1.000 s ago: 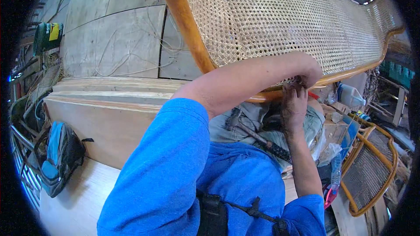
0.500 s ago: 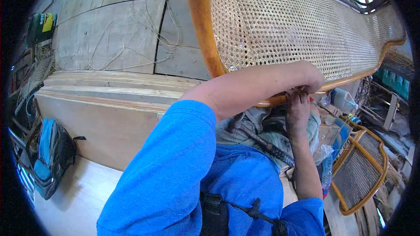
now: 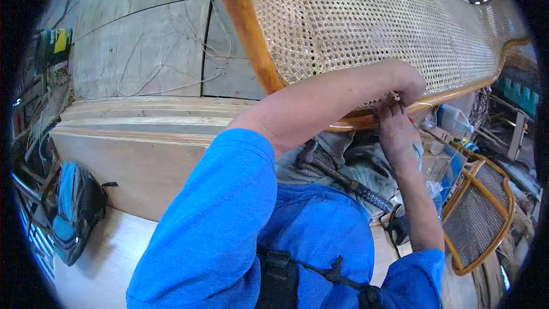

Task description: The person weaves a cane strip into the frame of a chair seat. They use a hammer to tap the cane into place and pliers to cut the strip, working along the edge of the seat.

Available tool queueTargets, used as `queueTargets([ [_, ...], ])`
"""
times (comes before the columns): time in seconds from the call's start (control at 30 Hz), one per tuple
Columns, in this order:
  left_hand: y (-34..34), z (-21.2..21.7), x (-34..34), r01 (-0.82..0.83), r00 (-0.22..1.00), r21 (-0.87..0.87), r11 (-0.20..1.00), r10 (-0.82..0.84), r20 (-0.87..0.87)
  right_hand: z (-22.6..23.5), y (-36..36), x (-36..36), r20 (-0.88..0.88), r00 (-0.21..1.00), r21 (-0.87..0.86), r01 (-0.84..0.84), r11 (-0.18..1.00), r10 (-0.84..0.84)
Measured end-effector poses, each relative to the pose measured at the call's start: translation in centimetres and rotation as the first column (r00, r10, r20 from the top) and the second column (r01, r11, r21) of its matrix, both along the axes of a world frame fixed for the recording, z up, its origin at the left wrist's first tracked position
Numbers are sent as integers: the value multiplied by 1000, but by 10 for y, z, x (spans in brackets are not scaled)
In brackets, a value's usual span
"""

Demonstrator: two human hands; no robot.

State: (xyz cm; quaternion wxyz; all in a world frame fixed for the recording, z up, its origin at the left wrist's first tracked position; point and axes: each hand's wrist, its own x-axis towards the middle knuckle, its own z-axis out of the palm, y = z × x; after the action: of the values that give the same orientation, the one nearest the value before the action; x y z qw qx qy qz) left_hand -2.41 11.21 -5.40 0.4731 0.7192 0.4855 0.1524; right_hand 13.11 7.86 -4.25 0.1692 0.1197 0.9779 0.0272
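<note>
A woven cane panel point(image 3: 366, 17) in a curved orange-brown frame point(image 3: 251, 28) lies before me. My left hand point(image 3: 410, 83) reaches across from the left and bends down at the wrist over the near rim; its fingers are mostly hidden. Just below it, my right hand point(image 3: 396, 131) comes up from beneath with fingers curled together at that rim. A small pale, strand-like end point(image 3: 394, 96) shows between the two hands; what they grip is hidden. Across the grey-green cloth point(image 3: 366, 160) near my lap lies a dark, hammer-like tool point(image 3: 346, 180) with a patterned grip.
Stacked plywood sheets point(image 3: 137, 123) stand at the left, with loose cane strands on the boards behind. A blue and black backpack point(image 3: 71, 212) leans there. To the right are a smaller cane-filled frame point(image 3: 477, 217), a translucent plastic container point(image 3: 454, 119) and clutter.
The panel and frame have shifted a little left and up in view. My right hand has risen slightly and moved right, with its forearm further right; my left hand stays at the rim.
</note>
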Motion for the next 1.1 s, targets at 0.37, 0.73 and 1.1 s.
queueTargets([
  [0.37, -12, 2, -1, -111, 989, -7, 994, 111, 100, 31, -6, -28, 419, 905, -130, 140, 982, -73],
  [0.73, 5, -29, 7, -54, 995, 135, 989, 42, 89, -13, 14, 12, -173, 984, -202, 5, 979, -40],
  [1.1, 0, -20, -8, -8, 999, -104, 995, 3, -48, 37, -58, 52, -9, 893, -577, 363, 732, -450],
])
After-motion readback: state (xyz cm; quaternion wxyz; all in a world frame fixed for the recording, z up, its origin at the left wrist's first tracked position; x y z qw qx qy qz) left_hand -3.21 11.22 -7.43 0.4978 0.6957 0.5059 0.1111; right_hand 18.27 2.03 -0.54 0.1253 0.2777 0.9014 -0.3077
